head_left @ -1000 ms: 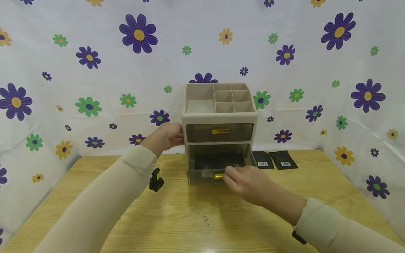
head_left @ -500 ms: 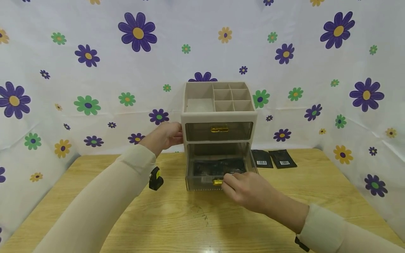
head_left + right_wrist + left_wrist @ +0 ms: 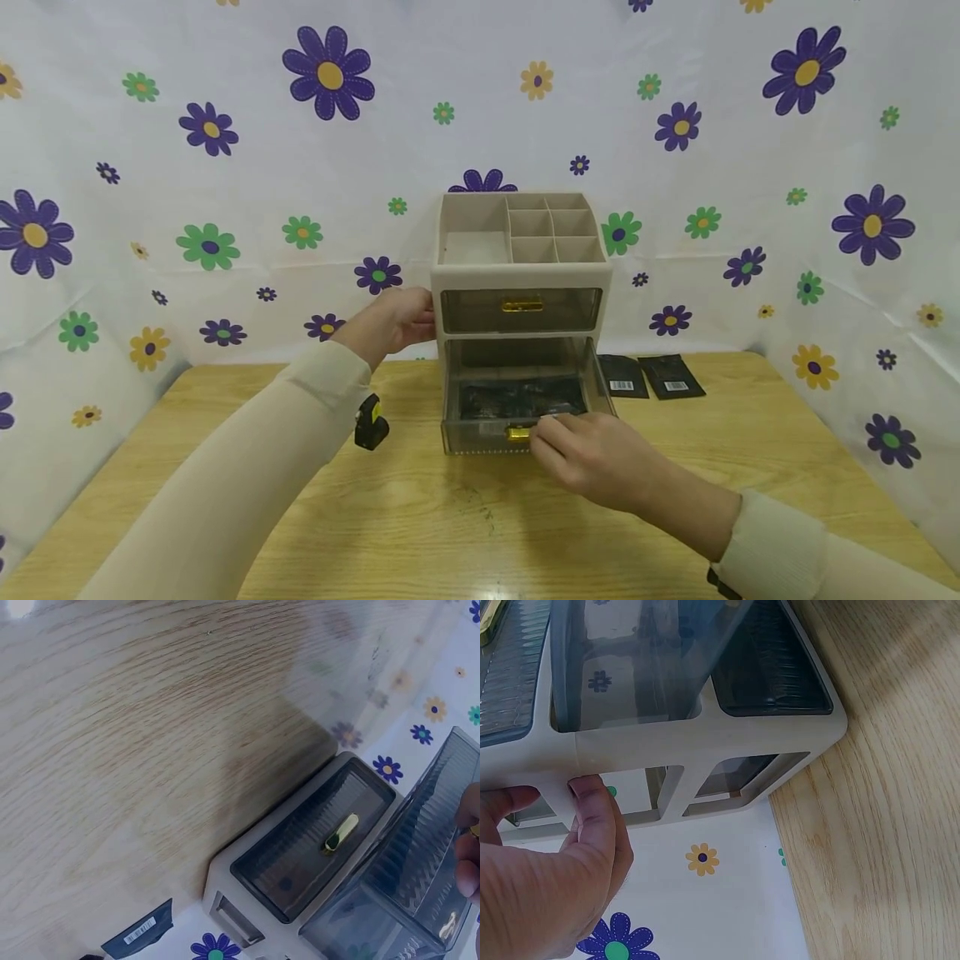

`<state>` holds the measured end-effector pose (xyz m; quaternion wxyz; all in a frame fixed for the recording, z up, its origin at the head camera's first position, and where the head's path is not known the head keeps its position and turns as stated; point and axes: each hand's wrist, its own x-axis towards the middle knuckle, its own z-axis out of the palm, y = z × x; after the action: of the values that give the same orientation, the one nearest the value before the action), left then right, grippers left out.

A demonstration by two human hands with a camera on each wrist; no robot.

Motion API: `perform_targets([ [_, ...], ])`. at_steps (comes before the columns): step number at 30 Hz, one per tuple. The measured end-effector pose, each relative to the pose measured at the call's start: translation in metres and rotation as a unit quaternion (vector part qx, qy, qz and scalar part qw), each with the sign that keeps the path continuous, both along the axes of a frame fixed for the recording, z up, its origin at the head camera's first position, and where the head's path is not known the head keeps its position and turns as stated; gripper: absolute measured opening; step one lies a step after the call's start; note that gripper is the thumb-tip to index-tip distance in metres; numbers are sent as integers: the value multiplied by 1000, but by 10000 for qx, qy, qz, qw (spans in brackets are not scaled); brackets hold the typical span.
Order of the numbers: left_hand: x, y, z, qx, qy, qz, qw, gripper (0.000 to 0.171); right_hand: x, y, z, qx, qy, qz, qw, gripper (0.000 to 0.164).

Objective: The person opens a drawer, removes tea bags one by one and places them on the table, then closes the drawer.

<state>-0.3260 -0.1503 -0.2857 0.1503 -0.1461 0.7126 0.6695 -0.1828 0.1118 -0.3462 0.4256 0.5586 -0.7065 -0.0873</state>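
Observation:
A beige desktop organizer (image 3: 521, 272) with smoky see-through drawers stands at the back of the table. My left hand (image 3: 405, 318) grips its left side; in the left wrist view the fingers (image 3: 594, 802) hook into a side cutout of the frame. With my right hand (image 3: 592, 457) I pinch the gold handle (image 3: 518, 432) of a drawer (image 3: 480, 438) that is pulled well out. Dark, shiny packets (image 3: 491, 400) lie inside it. The upper drawer (image 3: 480, 313) is closed. Another closed drawer (image 3: 300, 847), nearest the table, shows in the right wrist view.
Two black packets with white labels, one beside the organizer (image 3: 622, 377) and one farther right (image 3: 672, 377), lie on the wooden table (image 3: 390, 517). Open compartments (image 3: 555, 225) top the organizer. A flowered cloth (image 3: 450, 50) hangs behind.
My right hand has drawn the drawer farther out toward me, mostly in the first half second, uncovering more of the dark packets. The left hand stays in place on the organizer's side.

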Motion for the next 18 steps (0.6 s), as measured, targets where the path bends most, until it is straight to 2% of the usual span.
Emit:
perform_targets([
  [4,0,1,1,-22,-7,-2,10000,37,2,-2,4,-575,-348,302,9973,31],
  [7,0,1,1,-11,12,-9,10000,38,2,-2,13,-1192,-669,427,9897,22],
  [11,2,2,3,-17,11,-13,10000,36,-3,1,29,-1627,-1068,82,9808,12],
  [14,5,2,5,-28,10,-10,10000,35,-10,5,39,-1633,-1480,-331,9749,7],
  [18,4,1,3,-32,-19,0,10000,36,-21,6,46,-1442,-2066,-915,9634,10],
])
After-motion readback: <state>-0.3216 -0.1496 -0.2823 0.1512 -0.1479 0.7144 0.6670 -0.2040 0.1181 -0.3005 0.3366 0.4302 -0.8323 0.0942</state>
